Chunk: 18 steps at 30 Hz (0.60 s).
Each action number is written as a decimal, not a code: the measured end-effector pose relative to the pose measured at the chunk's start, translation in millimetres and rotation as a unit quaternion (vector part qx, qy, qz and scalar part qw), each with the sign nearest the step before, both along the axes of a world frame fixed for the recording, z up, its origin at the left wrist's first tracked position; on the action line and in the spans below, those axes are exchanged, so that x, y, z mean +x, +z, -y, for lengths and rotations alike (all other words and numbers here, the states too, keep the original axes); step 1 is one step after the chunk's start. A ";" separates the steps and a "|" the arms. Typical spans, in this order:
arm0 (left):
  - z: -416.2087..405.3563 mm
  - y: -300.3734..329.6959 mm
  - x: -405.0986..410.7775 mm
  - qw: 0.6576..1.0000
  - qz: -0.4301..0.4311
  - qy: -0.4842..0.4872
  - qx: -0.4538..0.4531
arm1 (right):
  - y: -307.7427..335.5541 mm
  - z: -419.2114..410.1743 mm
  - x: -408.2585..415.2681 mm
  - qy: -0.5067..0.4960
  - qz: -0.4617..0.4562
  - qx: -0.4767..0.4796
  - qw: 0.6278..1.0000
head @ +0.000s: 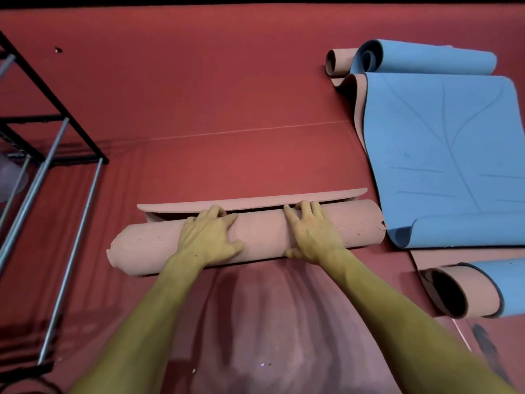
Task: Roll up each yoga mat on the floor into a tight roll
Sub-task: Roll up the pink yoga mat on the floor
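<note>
Both hands (264, 231) press atop the pink roll (255, 237)

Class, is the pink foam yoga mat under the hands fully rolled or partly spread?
Nearly rolled: pink foam yoga mat leaves one short flap unrolled beyond it.

You look down on a dull red matte floor (227, 95) crossed by one thin pale seam line (241, 132). At your left stands an open black metal frame rack (42, 115) with silvery round bars (71, 223) (its shadow lies striped across the floor beside it).
</note>
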<state>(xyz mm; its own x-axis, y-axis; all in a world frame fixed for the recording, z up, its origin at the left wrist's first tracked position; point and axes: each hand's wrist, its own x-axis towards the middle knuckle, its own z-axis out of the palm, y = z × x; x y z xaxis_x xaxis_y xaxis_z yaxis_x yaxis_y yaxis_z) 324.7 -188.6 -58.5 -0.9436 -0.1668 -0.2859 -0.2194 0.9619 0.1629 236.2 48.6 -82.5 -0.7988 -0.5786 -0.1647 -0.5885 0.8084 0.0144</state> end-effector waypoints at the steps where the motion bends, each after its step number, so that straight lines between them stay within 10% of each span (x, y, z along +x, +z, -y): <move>1: 0.1 -3.7 1.3 1.000 0.003 -0.008 -0.007 | 0.1 -0.4 -1.4 0.001 0.002 -0.012 1.000; 10: -4.0 -34.5 6.1 0.993 -0.059 -0.030 -0.093 | -15.0 -3.7 -5.8 0.018 -0.044 0.051 0.998; 18: 15.9 -8.0 4.2 0.990 0.108 -0.040 0.079 | 16.9 4.6 -20.1 0.015 0.179 0.113 0.977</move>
<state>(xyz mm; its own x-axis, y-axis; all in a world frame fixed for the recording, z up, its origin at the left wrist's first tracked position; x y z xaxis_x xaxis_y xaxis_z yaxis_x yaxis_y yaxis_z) 328.9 -204.5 -66.5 -0.8665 -0.0310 -0.4983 -0.1896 0.9437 0.2709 216.1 44.0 -65.7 -0.6491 -0.5183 -0.5569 -0.6123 0.7903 -0.0219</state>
